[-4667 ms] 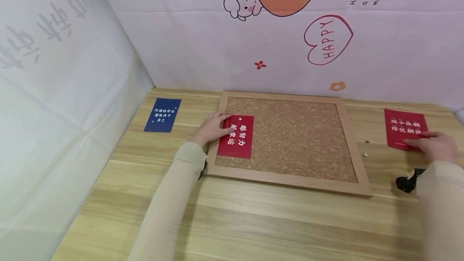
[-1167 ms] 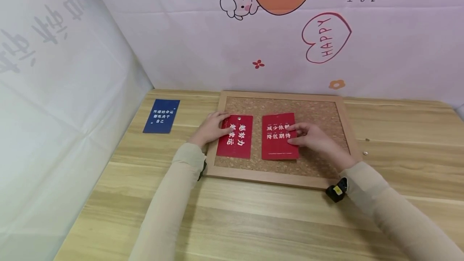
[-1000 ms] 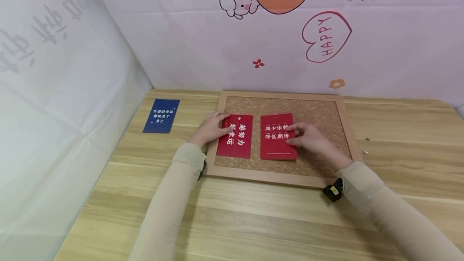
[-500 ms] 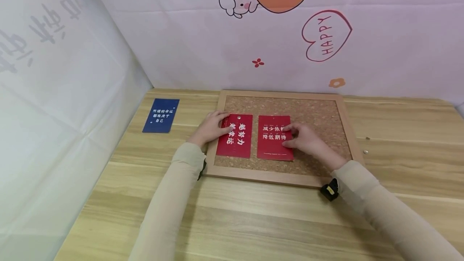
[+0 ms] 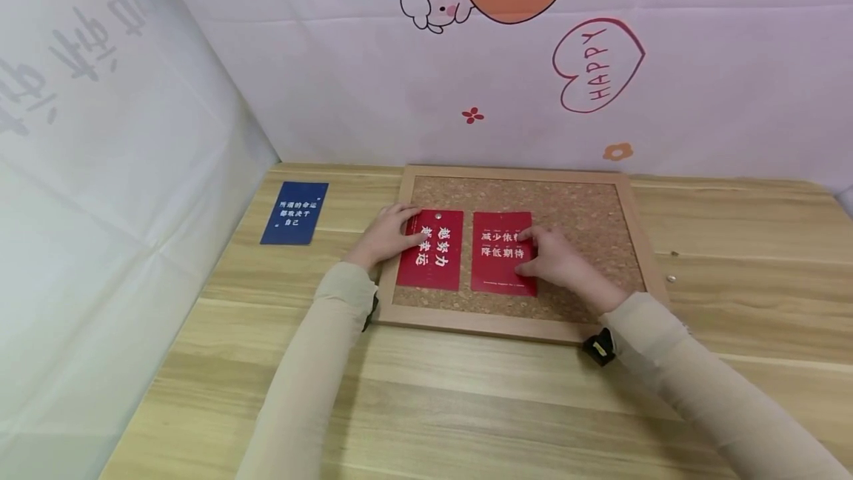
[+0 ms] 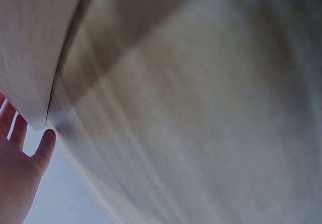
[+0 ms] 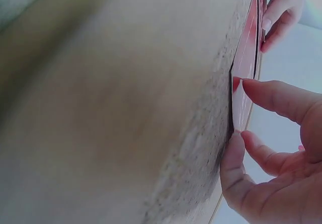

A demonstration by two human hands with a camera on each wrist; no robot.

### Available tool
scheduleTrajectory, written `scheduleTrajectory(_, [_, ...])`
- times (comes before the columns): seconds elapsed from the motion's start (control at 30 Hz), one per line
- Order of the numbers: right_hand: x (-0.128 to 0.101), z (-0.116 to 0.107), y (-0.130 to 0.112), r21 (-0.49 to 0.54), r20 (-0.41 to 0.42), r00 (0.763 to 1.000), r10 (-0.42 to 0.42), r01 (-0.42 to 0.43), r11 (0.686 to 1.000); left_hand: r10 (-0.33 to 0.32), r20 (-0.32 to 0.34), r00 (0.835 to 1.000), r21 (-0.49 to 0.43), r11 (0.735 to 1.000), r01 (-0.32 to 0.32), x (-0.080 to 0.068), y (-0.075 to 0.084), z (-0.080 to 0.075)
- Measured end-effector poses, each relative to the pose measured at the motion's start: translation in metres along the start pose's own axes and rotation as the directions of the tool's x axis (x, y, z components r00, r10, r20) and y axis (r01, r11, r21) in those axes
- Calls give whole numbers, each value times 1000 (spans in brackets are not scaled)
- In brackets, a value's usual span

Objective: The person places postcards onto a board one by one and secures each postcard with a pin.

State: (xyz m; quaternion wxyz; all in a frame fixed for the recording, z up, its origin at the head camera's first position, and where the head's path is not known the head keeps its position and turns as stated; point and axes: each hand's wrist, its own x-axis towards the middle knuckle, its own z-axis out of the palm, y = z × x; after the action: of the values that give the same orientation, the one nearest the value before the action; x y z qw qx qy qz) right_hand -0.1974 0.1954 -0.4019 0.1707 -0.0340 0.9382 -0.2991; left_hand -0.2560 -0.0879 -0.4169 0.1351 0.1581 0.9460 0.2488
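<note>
Two red cards with white characters lie side by side on a framed corkboard (image 5: pixel 580 202). My left hand (image 5: pixel 385 237) rests at the left edge of the left red card (image 5: pixel 445 276), its thumb and fingers reaching onto the card. A small round pin (image 5: pixel 437 216) shows near that card's top. My right hand (image 5: pixel 552 258) pinches the right edge of the right red card (image 5: pixel 496 272) between thumb and fingers. In the right wrist view, that card's edge is bent up slightly between the fingertips. The left wrist view shows only part of the left hand (image 6: pixel 20 173), thumb extended.
A blue card (image 5: pixel 295 213) with white characters lies on the wooden table (image 5: pixel 426 406), left of the corkboard. Two small pins, one silver (image 5: pixel 671 278) and one darker (image 5: pixel 674 253), lie right of the board. A printed white cloth (image 5: pixel 373 95) stands behind.
My right hand has picked up the right red card from the table and brought it left onto the corkboard, setting it beside the other. My left hand stays in place.
</note>
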Motion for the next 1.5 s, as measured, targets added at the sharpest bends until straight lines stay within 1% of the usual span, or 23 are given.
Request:
scheduleTrajectory(0.1, [0, 1, -1, -8, 2, 1000, 20, -20, 1000, -1, -2, 1000, -7, 1000, 1, 0, 0, 0])
scheduleTrajectory(0.27, [1, 1, -2, -21, -1, 1000, 30, -30, 999, -6, -5, 1000, -21, 1000, 6, -1, 0, -1])
scheduleTrajectory(0.6, [1, -1, -4, -14, 5, 998, 58, -58, 998, -5, -12, 1000, -23, 1000, 4, 1, -1, -1])
scheduleTrajectory(0.8, [1, -3, -4, 4, 11, 999, 49, -49, 999, -10, -13, 1000, -33, 999, 9, 1, -2, -1])
scheduleTrajectory(0.97, [2, -7, 1, 41, 0, 1000, 22, -22, 999, 0, -14, 1000, -16, 1000, 0, 1, -2, -1])
scheduleTrajectory(1.07, [2, -13, 6, 80, 0, 1000, -6, 6, 997, 1, -14, 1000, -9, 1000, -2, 1, -3, -1])
scheduleTrajectory(1.17, [-1, -23, 11, 116, 2, 1000, -16, 16, 993, 1, -13, 1000, -12, 1000, -2, 1, -2, -1])
scheduleTrajectory(1.37, [-12, -50, 19, 148, 2, 1000, 19, -20, 989, 5, -14, 1000, -15, 1000, -5, 0, -2, -1])
scheduleTrajectory(1.43, [-14, -58, 25, 131, -24, 999, 26, -23, 991, 5, -12, 1000, -16, 1000, -5, 0, -2, -1])
scheduleTrajectory(1.5, [-17, -67, 32, 138, -33, 999, 29, -24, 990, 4, -10, 1000, -11, 1000, -4, 0, -2, -1])
